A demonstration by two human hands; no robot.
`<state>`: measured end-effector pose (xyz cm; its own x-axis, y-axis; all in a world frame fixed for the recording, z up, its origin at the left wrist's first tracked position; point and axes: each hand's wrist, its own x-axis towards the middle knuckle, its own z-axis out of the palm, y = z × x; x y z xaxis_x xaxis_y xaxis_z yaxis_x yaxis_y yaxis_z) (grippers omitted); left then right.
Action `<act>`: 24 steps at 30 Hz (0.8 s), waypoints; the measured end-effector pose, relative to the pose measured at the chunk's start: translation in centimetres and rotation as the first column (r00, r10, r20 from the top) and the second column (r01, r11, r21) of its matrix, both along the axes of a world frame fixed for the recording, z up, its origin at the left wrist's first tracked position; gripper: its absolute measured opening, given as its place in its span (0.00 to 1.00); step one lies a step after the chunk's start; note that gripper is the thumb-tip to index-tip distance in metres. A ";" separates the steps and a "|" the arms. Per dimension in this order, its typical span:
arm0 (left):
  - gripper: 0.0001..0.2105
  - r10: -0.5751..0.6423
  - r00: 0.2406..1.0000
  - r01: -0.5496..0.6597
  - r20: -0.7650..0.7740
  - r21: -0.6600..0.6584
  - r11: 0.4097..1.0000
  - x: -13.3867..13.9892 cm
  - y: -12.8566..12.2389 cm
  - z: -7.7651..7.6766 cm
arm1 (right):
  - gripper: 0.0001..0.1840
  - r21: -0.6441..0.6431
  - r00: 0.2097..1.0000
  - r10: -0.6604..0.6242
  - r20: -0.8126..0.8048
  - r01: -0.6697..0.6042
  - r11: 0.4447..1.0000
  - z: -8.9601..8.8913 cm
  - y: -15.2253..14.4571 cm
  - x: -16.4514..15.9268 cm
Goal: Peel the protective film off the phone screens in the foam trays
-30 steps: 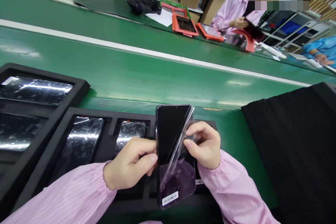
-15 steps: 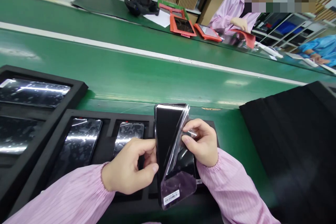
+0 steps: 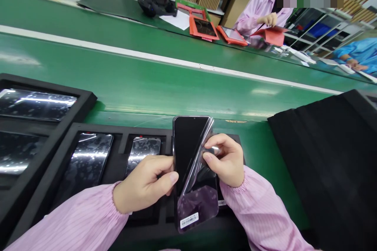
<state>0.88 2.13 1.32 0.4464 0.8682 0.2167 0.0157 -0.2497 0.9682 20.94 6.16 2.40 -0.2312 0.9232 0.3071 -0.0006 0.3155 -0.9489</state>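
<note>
A black smartphone (image 3: 188,141) is held upright and slightly tilted above a black foam tray. My left hand (image 3: 147,184) grips its left edge, thumb on the front edge and fingers behind. Clear protective film (image 3: 200,159) is peeled diagonally off the upper right of the screen; its lower part still lies over the bottom, where a white barcode label (image 3: 189,220) shows. My right hand (image 3: 225,159) pinches the film's loose edge between thumb and forefinger, at the phone's right side.
Film-covered phones (image 3: 91,157) lie in slots of the foam tray (image 3: 118,131). A second tray (image 3: 85,102) stands left, a large black foam piece (image 3: 312,153) right. Across the green bench (image 3: 147,80), a person in pink (image 3: 256,8) handles a red piece (image 3: 272,35) near red-framed items (image 3: 204,27).
My left thumb has shifted slightly up and right along the phone's edge. The phone is turned a little more square to view. My right hand keeps its pinch on the film almost unmoved.
</note>
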 end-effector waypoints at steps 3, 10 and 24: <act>0.16 -0.020 1.000 0.020 0.002 -0.021 1.000 -0.1 0.0 -0.1 | 0.09 0.033 1.000 -0.013 0.016 0.012 0.999 0.1 0.0 0.0; 0.04 -0.027 0.999 0.027 -0.029 -0.006 1.000 -0.2 -0.3 0.1 | 0.09 0.009 1.000 -0.013 0.005 0.013 1.000 -0.1 0.0 0.2; 0.15 0.027 0.999 -0.027 -0.030 -0.002 1.000 0.1 0.0 -0.2 | 0.06 0.026 0.997 -0.057 0.048 0.056 0.998 0.0 -0.2 0.1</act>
<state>0.95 2.17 1.17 0.4288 0.8807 0.2014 0.0515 -0.2463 0.9678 21.05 5.99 2.44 -0.1942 0.9274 0.3197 0.0644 0.3373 -0.9392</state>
